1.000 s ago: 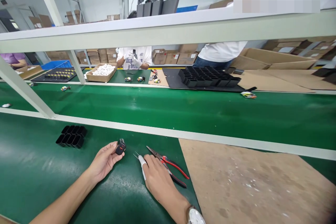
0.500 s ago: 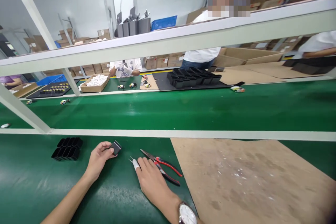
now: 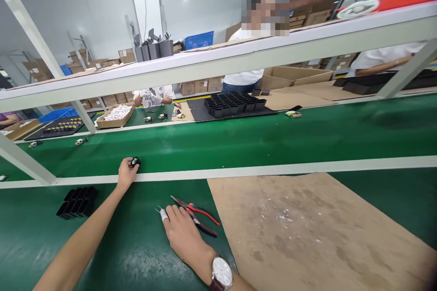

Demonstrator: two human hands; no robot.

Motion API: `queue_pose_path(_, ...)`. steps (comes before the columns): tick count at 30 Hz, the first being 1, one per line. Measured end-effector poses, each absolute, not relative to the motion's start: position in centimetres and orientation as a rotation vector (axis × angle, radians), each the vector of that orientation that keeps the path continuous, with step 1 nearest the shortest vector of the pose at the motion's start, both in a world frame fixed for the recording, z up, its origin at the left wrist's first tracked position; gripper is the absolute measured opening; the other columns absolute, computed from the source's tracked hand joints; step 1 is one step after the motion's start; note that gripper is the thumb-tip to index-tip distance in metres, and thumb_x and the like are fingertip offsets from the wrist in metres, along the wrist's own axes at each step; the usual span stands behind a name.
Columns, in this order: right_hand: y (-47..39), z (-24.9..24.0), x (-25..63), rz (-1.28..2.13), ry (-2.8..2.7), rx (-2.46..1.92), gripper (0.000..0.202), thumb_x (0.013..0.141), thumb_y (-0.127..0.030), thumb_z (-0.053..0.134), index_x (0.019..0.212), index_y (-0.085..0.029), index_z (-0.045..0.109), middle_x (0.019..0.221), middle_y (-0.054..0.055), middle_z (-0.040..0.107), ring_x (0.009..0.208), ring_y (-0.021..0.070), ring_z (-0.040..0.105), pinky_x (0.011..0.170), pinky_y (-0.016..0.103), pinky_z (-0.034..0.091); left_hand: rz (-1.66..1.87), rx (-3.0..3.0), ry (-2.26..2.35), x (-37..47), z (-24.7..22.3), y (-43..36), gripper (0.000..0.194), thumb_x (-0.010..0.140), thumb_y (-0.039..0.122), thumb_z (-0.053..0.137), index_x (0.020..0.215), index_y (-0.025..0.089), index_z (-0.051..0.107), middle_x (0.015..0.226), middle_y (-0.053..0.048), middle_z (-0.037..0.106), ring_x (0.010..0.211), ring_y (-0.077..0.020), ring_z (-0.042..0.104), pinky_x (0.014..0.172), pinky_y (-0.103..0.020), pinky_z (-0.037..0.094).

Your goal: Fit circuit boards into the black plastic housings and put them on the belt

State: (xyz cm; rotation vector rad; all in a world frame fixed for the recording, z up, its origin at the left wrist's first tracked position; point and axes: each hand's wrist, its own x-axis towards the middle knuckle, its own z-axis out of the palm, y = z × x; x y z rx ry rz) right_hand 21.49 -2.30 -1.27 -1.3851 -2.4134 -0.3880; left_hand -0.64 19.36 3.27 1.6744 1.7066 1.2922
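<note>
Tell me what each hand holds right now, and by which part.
Left hand pinches the small black part by its near end, over the belt edge. Right hand lies on the tweezers; no clear grip.

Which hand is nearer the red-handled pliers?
Right. The right hand lies just beside the pliers; the left hand is farther off at the belt's edge, holding a small black part.

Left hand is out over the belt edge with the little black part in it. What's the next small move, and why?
Probably open the fingers and set the small black part on the green conveyor belt. The left hand is stretched past the white rail, the part at the belt surface. The right hand rests by the pliers.
</note>
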Motion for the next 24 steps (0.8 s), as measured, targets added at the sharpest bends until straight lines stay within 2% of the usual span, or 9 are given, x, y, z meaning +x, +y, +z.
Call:
queue_pose_path(3,-2.3,-1.2,21.5,-0.360,-2.404,-1.385,0.024,0.088,-0.010,0.069,0.111,-0.011,0.068,0.108,0.014,0.065,0.097,0.0277,0.061,0.086,0.043,0.050,1.316,1.736,1.691,-0.2,2.5,17.8,0.057,0.078,0.028,0.081,0.128,0.013,0.057,0.112,-0.013,0.063,0.109,-0.0311,0.067,0.099,-0.051,0.057)
queue_pose_path(5,-2.3,-1.4,21.4,-0.331,-2.403,-1.390,0.021,0.088,-0.009,0.067,0.108,-0.012,0.067,0.108,0.014,0.065,0.098,0.0280,0.062,0.087,0.043,0.051,1.309,1.798,1.615,0.2,2.1,15.7,0.057,0.083,0.037,0.077,0.131,0.015,0.056,0.121,-0.015,0.060,0.116,-0.0311,0.064,0.101,-0.050,0.056)
queue_pose_path(7,-2.4,-1.8,21.4,-0.311,-2.395,-1.402,0.021,0.087,-0.007,0.066,0.107,-0.012,0.066,0.113,0.016,0.065,0.102,0.0294,0.062,0.090,0.044,0.051,1.225,1.866,1.477,0.5,1.6,13.0,0.047,0.089,0.045,0.072,0.126,0.017,0.062,0.119,-0.013,0.064,0.110,-0.0284,0.067,0.096,-0.046,0.059)
queue_pose_path(10,-2.5,-2.3,21.3,-0.299,-2.326,-1.412,0.033,0.082,0.000,0.062,0.114,-0.009,0.063,0.122,0.020,0.064,0.112,0.0329,0.060,0.097,0.046,0.049,1.046,1.916,1.276,0.4,1.1,9.2,0.038,0.093,0.048,0.069,0.118,0.019,0.070,0.113,-0.010,0.072,0.100,-0.0251,0.072,0.091,-0.042,0.061)
queue_pose_path(12,-2.5,-2.3,21.2,-0.245,-2.252,-1.417,0.034,0.081,0.005,0.058,0.111,-0.010,0.062,0.116,0.018,0.065,0.109,0.0319,0.061,0.096,0.045,0.049,0.975,1.903,1.204,-0.1,0.9,7.2,0.041,0.095,0.046,0.067,0.127,0.021,0.068,0.115,-0.011,0.074,0.103,-0.0251,0.072,0.092,-0.042,0.062)
queue_pose_path(14,-2.5,-2.0,21.1,-0.180,-2.206,-1.425,0.029,0.086,0.006,0.052,0.104,-0.014,0.060,0.105,0.012,0.064,0.097,0.0283,0.062,0.089,0.042,0.051,0.933,1.877,1.167,-0.8,0.9,5.7,0.042,0.097,0.045,0.066,0.132,0.021,0.067,0.118,-0.011,0.074,0.106,-0.0253,0.072,0.093,-0.042,0.061)
queue_pose_path(19,-2.6,-0.8,20.7,-0.101,-2.138,-1.333,0.020,0.101,-0.003,0.043,0.105,-0.016,0.058,0.102,0.009,0.062,0.087,0.0237,0.058,0.080,0.038,0.050,0.864,1.822,1.097,-1.6,1.1,3.4,0.030,0.094,0.043,0.074,0.115,0.022,0.076,0.113,-0.009,0.074,0.098,-0.0228,0.071,0.093,-0.039,0.058)
queue_pose_path(24,-2.7,-0.7,20.5,-0.063,-2.069,-1.201,0.019,0.104,-0.006,0.041,0.110,-0.014,0.056,0.104,0.010,0.062,0.087,0.0236,0.058,0.078,0.038,0.049,0.862,1.769,1.011,-1.1,1.2,2.6,0.026,0.096,0.046,0.073,0.103,0.021,0.078,0.105,-0.008,0.072,0.099,-0.0229,0.069,0.090,-0.035,0.054)
